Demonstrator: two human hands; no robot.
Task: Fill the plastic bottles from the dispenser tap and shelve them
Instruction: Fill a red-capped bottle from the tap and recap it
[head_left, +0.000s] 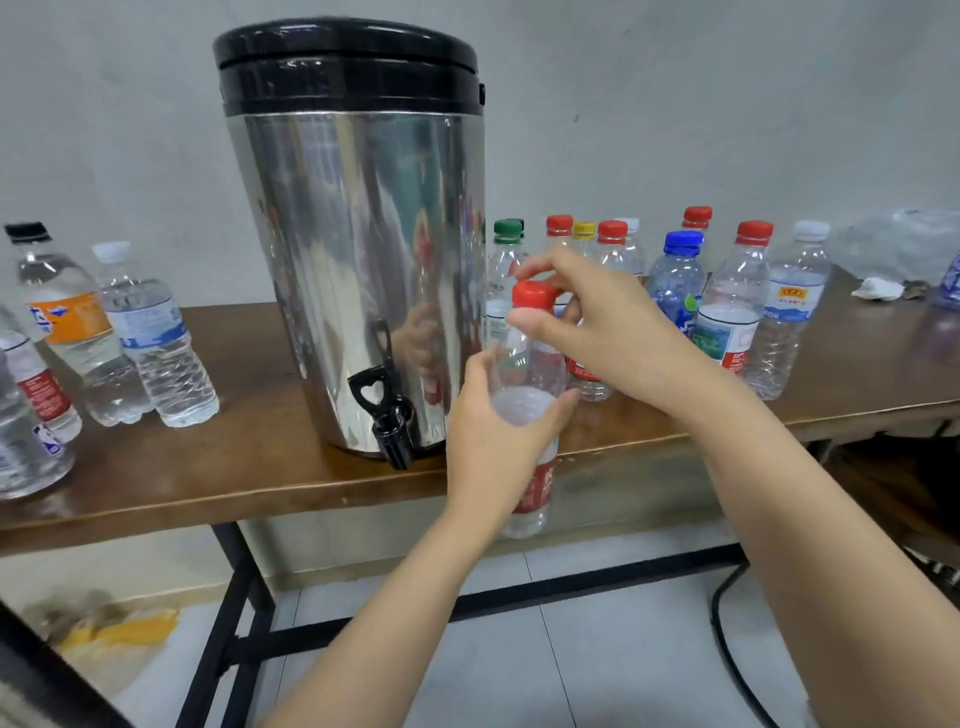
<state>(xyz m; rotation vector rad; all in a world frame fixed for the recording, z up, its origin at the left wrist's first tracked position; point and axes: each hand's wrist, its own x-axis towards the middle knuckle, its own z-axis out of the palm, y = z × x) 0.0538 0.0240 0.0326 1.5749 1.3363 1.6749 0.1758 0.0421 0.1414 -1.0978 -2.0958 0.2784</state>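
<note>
One view only, wide-angle, worn on my head, facing forward and down. Close range: my left hand (493, 436) and right hand (597, 322) mid-frame, tall shiny steel dispenser with black lid (353, 234) just ahead on brown wooden table (208, 467), grey wall (675, 104) behind, pale tiled floor (623, 675) below.

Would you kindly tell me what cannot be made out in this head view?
The held bottle: head view; the left hand covers its middle, so the water level is unclear.
The red cap: the right hand pinches it; tightening or loosening cannot be told.
The blue-labelled bottle: cut off by the right edge.
The shelf: outside the frame.
</note>
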